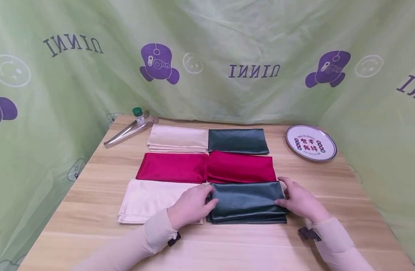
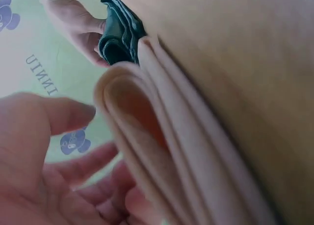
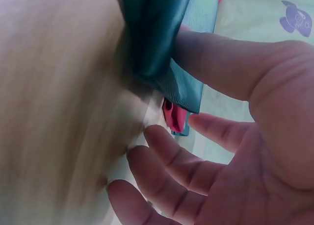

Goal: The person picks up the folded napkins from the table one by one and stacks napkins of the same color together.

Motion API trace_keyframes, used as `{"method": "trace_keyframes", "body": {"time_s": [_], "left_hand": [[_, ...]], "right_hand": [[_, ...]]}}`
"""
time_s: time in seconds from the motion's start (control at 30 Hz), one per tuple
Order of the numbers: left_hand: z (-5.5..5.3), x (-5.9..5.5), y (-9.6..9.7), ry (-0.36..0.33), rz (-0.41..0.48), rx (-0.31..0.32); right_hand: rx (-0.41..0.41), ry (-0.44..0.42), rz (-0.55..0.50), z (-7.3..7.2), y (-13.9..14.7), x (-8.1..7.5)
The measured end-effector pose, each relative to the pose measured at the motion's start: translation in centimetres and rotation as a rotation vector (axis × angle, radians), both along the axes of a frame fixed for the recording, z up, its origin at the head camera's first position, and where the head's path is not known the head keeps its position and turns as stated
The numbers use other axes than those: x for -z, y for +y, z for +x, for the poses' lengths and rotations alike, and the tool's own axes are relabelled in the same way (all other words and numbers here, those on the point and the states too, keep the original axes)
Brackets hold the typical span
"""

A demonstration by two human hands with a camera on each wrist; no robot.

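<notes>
Six folded satin cloths lie in two columns. My left hand (image 1: 193, 205) reaches over the inner edge of the near pale pink cloth (image 1: 150, 199), its fingertips at the left edge of the near dark green cloth (image 1: 246, 201). In the left wrist view, the thumb and fingers are spread loosely beside the layered pink folds (image 2: 196, 137). At the green cloth's right edge is my right hand (image 1: 302, 201), thumb touching the cloth. The right wrist view shows that thumb against the green fabric (image 3: 157, 34), with the other fingers extended apart from it.
Behind lie two crimson cloths (image 1: 173, 166) (image 1: 241, 167), then a pale pink cloth (image 1: 180, 137) and a dark green cloth (image 1: 238, 141). Metal tongs (image 1: 126, 132) and a green-capped bottle (image 1: 139, 116) are back left; a plate (image 1: 310, 143) is back right. Green curtain (image 1: 207, 98) surrounds the table.
</notes>
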State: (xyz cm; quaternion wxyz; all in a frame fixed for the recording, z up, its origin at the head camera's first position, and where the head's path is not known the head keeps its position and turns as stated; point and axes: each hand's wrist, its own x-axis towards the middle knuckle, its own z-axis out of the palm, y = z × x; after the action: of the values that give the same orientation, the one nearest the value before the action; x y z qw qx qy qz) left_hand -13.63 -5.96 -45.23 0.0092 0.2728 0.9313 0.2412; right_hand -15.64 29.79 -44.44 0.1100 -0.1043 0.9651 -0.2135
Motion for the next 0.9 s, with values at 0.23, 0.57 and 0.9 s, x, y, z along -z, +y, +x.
{"method": "trace_keyframes", "body": {"time_s": [0.23,0.57,0.9], "left_hand": [[0.8,0.0,0.9,0.008,-0.169,-0.047],[0.6,0.3,1.1,-0.093,-0.108,-0.042],[-0.2,0.3,0.5,-0.265,0.187,0.054]], "right_hand": [[0.016,0.001,0.049,1.0,-0.3,-0.1],[-0.048,0.071,0.024,2.2,-1.5,0.0],[-0.021,0.132,-0.208,2.6,-0.6,1.4]]}}
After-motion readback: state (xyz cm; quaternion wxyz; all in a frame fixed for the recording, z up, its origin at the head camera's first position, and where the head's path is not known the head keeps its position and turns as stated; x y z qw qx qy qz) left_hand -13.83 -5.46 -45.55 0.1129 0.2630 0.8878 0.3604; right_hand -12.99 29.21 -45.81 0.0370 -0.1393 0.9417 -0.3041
